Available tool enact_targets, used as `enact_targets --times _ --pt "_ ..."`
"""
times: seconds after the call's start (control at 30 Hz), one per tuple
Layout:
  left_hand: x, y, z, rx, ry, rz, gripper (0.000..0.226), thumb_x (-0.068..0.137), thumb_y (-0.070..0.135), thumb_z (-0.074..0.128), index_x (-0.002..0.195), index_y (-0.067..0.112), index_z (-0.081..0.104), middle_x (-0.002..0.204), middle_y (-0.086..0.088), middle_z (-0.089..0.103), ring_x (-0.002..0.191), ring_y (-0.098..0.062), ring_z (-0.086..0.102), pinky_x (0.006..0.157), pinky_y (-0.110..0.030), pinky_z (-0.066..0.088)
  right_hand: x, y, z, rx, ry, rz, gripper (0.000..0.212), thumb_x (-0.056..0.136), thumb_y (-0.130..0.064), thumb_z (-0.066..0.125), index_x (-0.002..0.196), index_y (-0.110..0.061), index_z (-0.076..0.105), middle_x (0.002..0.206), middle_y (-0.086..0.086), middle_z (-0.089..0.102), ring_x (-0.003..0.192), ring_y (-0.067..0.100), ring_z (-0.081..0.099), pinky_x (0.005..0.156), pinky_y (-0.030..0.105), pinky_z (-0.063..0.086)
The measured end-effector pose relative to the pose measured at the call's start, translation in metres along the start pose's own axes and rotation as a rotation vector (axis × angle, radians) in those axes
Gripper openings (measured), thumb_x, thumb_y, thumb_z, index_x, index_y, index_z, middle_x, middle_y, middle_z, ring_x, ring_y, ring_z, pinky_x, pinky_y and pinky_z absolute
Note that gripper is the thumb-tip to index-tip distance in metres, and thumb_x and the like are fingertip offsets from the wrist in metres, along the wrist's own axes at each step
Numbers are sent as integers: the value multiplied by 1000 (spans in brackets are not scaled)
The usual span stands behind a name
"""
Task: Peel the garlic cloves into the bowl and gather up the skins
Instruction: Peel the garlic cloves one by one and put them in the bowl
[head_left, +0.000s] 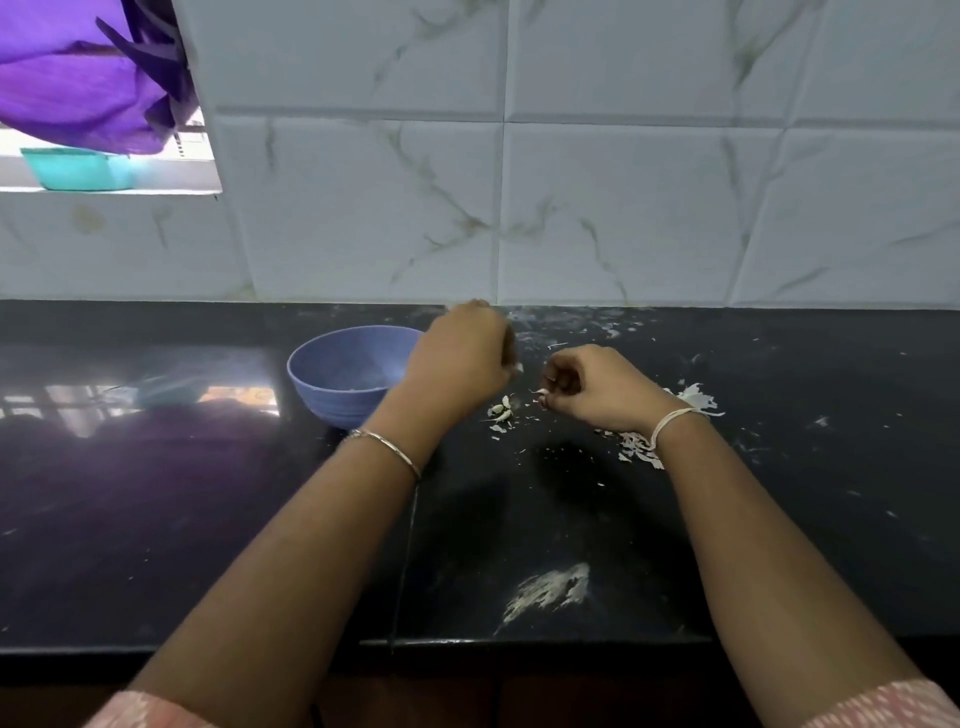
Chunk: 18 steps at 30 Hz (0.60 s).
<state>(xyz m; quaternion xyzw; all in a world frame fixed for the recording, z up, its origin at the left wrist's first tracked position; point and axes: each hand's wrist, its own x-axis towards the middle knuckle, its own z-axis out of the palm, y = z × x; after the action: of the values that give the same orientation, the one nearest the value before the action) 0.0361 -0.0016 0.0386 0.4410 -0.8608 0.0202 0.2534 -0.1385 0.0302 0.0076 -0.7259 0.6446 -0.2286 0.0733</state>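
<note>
The right hand (592, 387) pinches a garlic clove (543, 392) right of the blue bowl (332, 364); the blurred left hand (462, 358), fingers curled, seems to pinch a skin strip (518, 368). A hard tug could drop the clove among the loose skins (501, 413) on the counter (519, 525).

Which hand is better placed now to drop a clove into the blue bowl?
Left, probably. The left hand is right beside the bowl, overlapping its rim in this view. The right hand is farther off, beyond the loose skins, and pinches a small white piece.
</note>
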Motion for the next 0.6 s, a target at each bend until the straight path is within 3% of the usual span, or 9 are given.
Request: enact_targets --times 0.03,0.1,0.17,0.23,0.4,0.47,0.53,0.6 --pt "-2 6 7 -18 -17 4 3 83 23 71 82 20 71 102 -6 64 99 -27 61 82 -33 46 -1 1 -1 35 18 11 6 83 -17 72 84 -16 66 76 -4 65 72 10 58 61 13 38" --pt "-5 12 20 -17 -55 -2 16 82 32 74 76 19 66 95 -6 60 94 -28 61 80 -35 49 -3 4 -4 103 39 38 8 80 -17 74 88 -16 73 75 -4 68 68 7 59 59 13 39" --pt "-8 9 32 -23 -88 -13 30 88 41 67 73 16 61 92 -7 52 92 -30 59 79 -36 47 -5 5 -6 167 47 69 8 80 -18 75 88 -16 76 70 -5 68 64 5 60 58 13 43" --pt "-8 4 41 -79 -110 -24 30 96 36 56 73 16 57 91 -7 48 96 -31 57 79 -34 42 -7 7 -7 217 35 96 6 82 -15 73 87 -14 76 67 -4 69 62 9 65 60 17 51" --pt "-7 -3 52 -166 -81 -41 25 97 23 52 116 13 66 113 -10 59 107 -28 56 88 -36 44 -1 9 -11 125 -39 86 14 82 -1 67 87 -12 73 75 4 74 72 14 72 67 20 54" --pt "-6 -3 54 -191 -57 -54 26 97 22 53 118 14 65 114 -10 60 108 -28 56 89 -37 45 2 7 -15 106 -76 72 13 84 1 68 83 -12 69 77 6 74 74 17 73 71 25 57" --pt "-6 -3 55 -210 -35 -67 25 96 22 53 117 15 65 113 -9 62 107 -27 57 89 -37 45 3 3 -20 66 -116 54 8 86 -5 71 82 -10 68 70 0 71 67 12 71 67 15 55" --pt "-6 -4 55 -222 -2 -77 26 97 20 51 119 14 64 113 -9 65 107 -26 57 89 -37 44 2 -7 -29 -68 -125 -6 5 85 -14 75 83 -10 71 66 -11 64 61 1 61 57 2 41"
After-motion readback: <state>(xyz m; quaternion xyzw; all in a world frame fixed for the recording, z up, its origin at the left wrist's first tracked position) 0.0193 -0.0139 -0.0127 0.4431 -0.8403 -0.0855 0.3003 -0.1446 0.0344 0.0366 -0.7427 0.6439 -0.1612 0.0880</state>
